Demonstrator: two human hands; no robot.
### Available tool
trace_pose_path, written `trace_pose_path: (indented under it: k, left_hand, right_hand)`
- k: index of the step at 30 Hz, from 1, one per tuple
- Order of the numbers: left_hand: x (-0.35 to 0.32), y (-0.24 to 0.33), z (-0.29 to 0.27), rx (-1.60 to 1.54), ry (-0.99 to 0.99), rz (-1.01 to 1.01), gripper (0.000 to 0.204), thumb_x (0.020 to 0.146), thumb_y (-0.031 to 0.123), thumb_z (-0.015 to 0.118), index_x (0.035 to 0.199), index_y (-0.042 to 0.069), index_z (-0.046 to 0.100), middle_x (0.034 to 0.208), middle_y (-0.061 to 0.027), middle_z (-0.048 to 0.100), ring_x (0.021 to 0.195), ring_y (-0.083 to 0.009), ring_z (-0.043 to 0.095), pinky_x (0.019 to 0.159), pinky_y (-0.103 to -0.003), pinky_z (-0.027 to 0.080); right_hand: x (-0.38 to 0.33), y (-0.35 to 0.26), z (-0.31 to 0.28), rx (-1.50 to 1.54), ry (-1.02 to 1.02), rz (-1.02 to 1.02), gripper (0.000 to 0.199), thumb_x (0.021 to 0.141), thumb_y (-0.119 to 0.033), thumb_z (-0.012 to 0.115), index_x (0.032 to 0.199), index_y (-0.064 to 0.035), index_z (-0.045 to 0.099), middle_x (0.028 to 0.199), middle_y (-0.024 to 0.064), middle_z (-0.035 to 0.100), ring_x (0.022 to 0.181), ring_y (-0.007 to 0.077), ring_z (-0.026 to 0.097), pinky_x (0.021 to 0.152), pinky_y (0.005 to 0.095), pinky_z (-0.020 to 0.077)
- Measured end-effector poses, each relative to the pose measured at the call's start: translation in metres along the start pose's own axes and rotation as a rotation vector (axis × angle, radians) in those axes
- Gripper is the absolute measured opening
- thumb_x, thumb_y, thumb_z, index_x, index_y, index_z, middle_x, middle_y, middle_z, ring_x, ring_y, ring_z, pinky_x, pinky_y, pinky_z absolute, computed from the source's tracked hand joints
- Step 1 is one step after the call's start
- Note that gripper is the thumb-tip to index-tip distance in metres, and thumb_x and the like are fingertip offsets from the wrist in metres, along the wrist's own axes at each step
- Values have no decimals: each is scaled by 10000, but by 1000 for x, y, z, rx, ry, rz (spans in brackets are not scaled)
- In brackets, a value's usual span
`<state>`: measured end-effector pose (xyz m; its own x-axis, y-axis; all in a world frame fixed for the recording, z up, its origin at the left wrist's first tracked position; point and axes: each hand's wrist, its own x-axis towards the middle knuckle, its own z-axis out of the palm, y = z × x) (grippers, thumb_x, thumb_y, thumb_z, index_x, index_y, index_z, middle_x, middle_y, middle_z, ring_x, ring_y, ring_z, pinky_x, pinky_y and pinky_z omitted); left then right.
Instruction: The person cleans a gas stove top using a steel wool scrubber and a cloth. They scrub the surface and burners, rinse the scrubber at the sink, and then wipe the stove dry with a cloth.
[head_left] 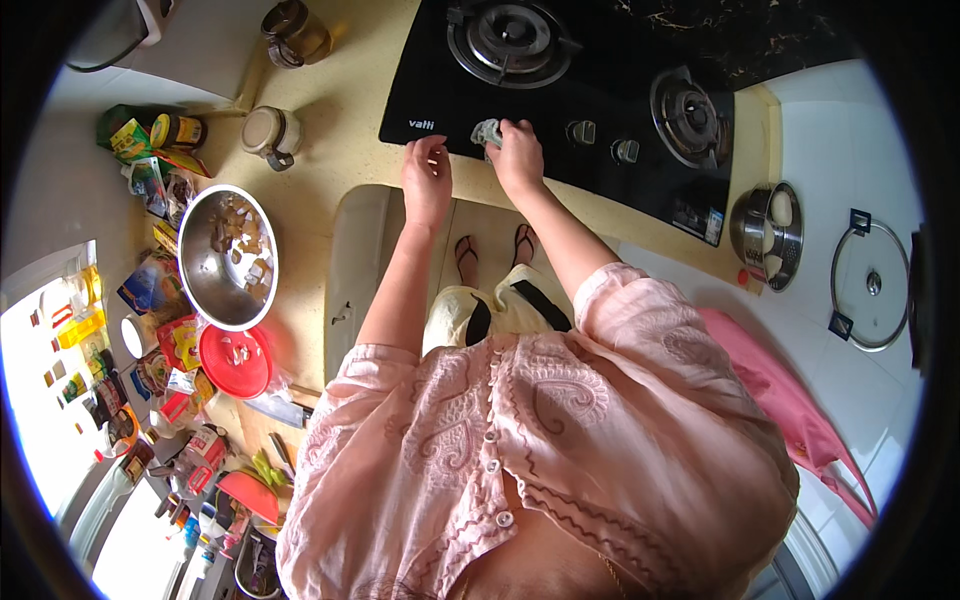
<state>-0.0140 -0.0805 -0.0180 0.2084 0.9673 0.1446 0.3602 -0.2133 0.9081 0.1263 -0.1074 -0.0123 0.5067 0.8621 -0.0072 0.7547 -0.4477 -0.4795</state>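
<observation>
A crumpled grey-green cloth (487,132) is in my right hand (518,157), pressed on the front edge of the black gas stove (440,90). The fingers are closed round it, just left of two control knobs (581,132). My left hand (427,178) is empty, its fingers loosely curled and apart. It hovers by the counter's front edge, close to the stove's near left corner; whether it touches the counter I cannot tell.
Left of me, a steel bowl (196,290) holds cut brown and white pieces, beside a red lid (235,360) and a knife (277,409). Two jars (270,135) stand farther back. A steel colander (741,228) and a glass lid (858,300) hang at the right.
</observation>
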Motion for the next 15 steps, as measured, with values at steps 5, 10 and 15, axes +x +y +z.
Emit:
trace_pose_path:
  k: [5, 10, 15]
  left_hand:
    - [1, 8, -2, 19, 120, -3, 170, 786, -50, 513, 920, 46, 557, 843, -75, 531, 689, -165, 556, 541, -267, 457]
    - [0, 5, -15, 71, 107, -20, 161, 794, -32, 513, 917, 46, 580, 838, -75, 547, 684, -164, 563, 551, -260, 467]
    - [-2, -3, -7, 111, 51, -4, 167, 785, -38, 529, 920, 44, 583, 823, -70, 538, 678, -153, 551, 551, -244, 467]
  right_hand:
    - [6, -35, 7, 150, -55, -118, 232, 668, -84, 653, 872, -44, 549, 891, 175, 530, 789, 332, 576, 668, 397, 489]
    - [3, -43, 24, 11, -54, -125, 198, 656, -71, 650, 833, -34, 569, 894, 162, 533, 796, 303, 588, 669, 376, 507]
    - [-5, -5, 1, 71, -36, -69, 185, 666, -86, 650, 819, -34, 561, 889, 171, 537, 769, 321, 591, 668, 386, 507]
